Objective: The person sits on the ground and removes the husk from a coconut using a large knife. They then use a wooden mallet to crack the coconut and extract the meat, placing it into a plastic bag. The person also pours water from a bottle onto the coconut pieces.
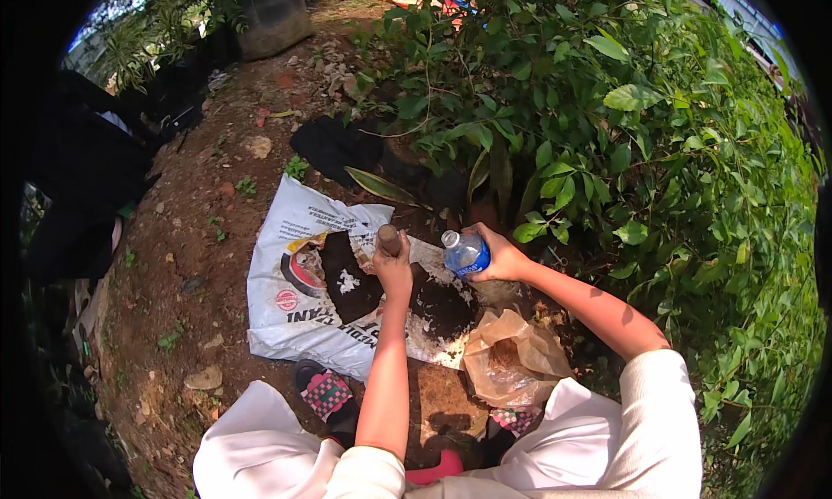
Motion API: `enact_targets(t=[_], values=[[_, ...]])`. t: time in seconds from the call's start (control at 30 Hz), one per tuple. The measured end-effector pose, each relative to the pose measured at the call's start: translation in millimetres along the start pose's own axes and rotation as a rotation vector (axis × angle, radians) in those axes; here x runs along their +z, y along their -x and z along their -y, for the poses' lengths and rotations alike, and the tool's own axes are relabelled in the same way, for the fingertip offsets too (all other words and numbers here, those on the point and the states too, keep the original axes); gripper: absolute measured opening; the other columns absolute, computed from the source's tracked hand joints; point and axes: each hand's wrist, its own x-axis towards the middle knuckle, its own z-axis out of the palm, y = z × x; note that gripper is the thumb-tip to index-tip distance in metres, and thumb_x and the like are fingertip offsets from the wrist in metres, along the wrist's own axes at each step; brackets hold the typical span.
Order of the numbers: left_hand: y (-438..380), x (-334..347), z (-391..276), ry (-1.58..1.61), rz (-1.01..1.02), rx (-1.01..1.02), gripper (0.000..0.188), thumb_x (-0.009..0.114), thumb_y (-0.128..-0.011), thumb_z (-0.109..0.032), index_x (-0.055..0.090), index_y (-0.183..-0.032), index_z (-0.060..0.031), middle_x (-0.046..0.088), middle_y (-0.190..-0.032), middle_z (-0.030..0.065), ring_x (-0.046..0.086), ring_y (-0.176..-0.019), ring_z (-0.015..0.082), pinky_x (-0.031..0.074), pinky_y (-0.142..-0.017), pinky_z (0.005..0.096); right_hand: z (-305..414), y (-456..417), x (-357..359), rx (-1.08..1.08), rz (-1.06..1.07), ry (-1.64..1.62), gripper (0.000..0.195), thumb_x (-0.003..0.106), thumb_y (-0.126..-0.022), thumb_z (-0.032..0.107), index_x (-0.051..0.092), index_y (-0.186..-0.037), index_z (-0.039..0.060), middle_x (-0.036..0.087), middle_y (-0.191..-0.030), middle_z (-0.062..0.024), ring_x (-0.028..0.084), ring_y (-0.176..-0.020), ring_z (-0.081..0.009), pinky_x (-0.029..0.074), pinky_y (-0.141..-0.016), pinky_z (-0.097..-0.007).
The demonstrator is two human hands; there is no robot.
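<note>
My left hand (392,263) is closed around an upright brown rod, perhaps a wooden tool handle (389,239); whatever is below my fist is hidden. In my right hand (500,255) is a clear plastic bottle (463,255) with a blue label, tilted with its white-rimmed neck towards the left. Below both hands lies a white printed plastic sack (273,317), torn open across its face. Dark potting soil (354,281) shows through the tears, with pale flecks on it. A crumpled translucent brown plastic bag (484,353) holding reddish-brown fibrous material (506,354) stands below my right hand.
Leafy shrubs (624,148) crowd the right side. Black plastic or cloth (335,148) lies beyond the sack, beside a snake plant leaf (380,185). Stones (205,377) dot the bare soil (188,258). Someone in dark clothing (78,174) is at left. Something pink (442,468) lies between my feet.
</note>
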Motion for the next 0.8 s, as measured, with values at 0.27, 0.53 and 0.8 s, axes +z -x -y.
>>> enact_targets(t=[0.27, 0.53, 0.8], values=[[0, 9, 2, 0.192, -0.069, -0.036, 0.031, 0.062, -0.085, -0.023, 0.055, -0.096, 0.0053, 0.062, -0.084, 0.0124, 0.056, -0.075, 0.0173, 0.046, -0.073, 0.0303, -20, 20, 6, -0.116, 0.11, 0.372, 0.08, 0.077, -0.053, 0.031, 0.044, -0.122, 0.0055, 0.049, -0.113, -0.0163, 0.048, -0.107, -0.035, 0.04, -0.092, -0.0407], [-7, 0, 22, 0.169, -0.086, -0.084, 0.039, 0.064, -0.083, -0.029, 0.055, -0.094, 0.0071, 0.061, -0.084, 0.0124, 0.055, -0.076, 0.0189, 0.045, -0.076, 0.0324, -17, 21, 6, -0.12, 0.209, 0.495, 0.082, 0.076, -0.052, 0.034, 0.044, -0.123, 0.0065, 0.048, -0.113, -0.0162, 0.047, -0.106, -0.036, 0.039, -0.092, -0.0433], [-28, -3, 28, 0.263, -0.028, -0.13, 0.039, 0.065, -0.082, -0.03, 0.055, -0.091, 0.0071, 0.061, -0.082, 0.0124, 0.055, -0.076, 0.0184, 0.045, -0.075, 0.0323, -11, 22, 0, -0.144, 0.348, 0.673, 0.079, 0.076, -0.051, 0.034, 0.049, -0.124, 0.0195, 0.048, -0.113, -0.0146, 0.047, -0.105, -0.0339, 0.038, -0.087, -0.045]])
